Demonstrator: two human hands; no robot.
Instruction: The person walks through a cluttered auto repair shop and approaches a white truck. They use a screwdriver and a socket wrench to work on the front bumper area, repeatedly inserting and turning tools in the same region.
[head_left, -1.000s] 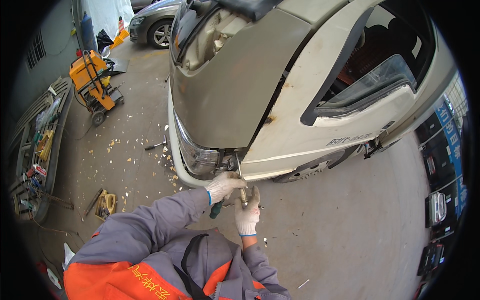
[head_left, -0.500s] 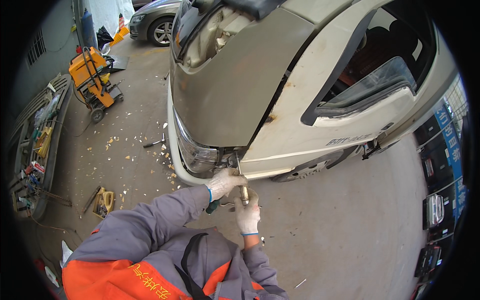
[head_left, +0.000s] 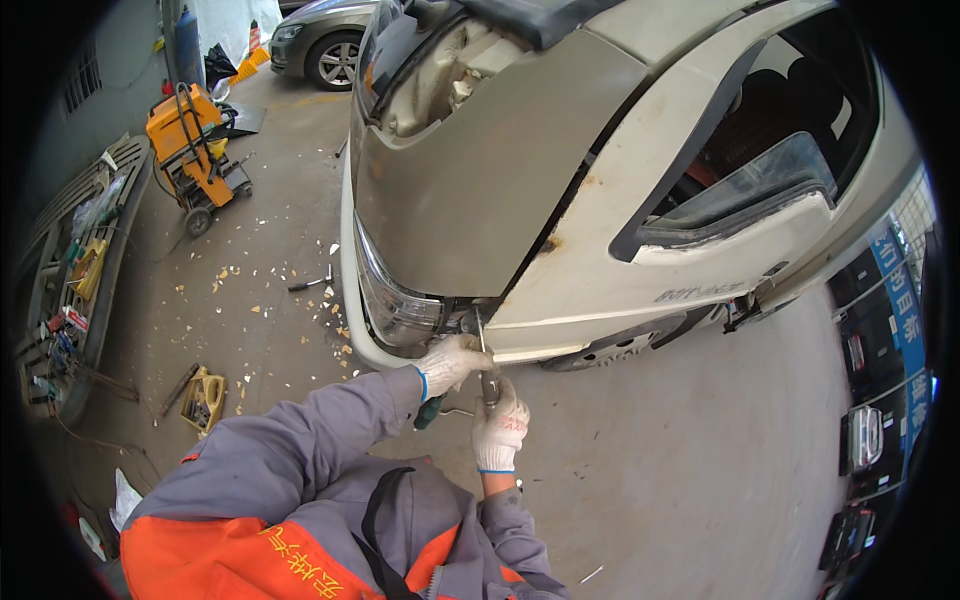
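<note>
My left hand (head_left: pixel 452 364), in a white work glove with a blue cuff edge, is closed beside the headlight. A dark green tool handle (head_left: pixel 429 411) sticks out beneath it; the tool's working end is hidden. Its fingertips touch the shaft of a screwdriver (head_left: pixel 481 335), whose thin metal shaft points up into the gap beside the headlight (head_left: pixel 403 318). Below, my gloved right hand (head_left: pixel 500 432) is wrapped round the screwdriver's handle (head_left: pixel 490 388). The screwdriver's tip cannot be made out clearly at the cream-coloured van's (head_left: pixel 590 270) front corner.
A loose hand tool (head_left: pixel 311 284) and scattered chips lie on the floor left of the bumper (head_left: pixel 352 315). Farther left are an orange wheeled machine (head_left: pixel 185 140), an open yellow case (head_left: pixel 204 399) and a removed bumper (head_left: pixel 105 310) with tools. Car parts fill a rack (head_left: pixel 862 440) at right.
My right hand has turned on the screwdriver's handle, showing more of the back of its glove. My left hand stays nearly in place. The view has shifted slightly.
</note>
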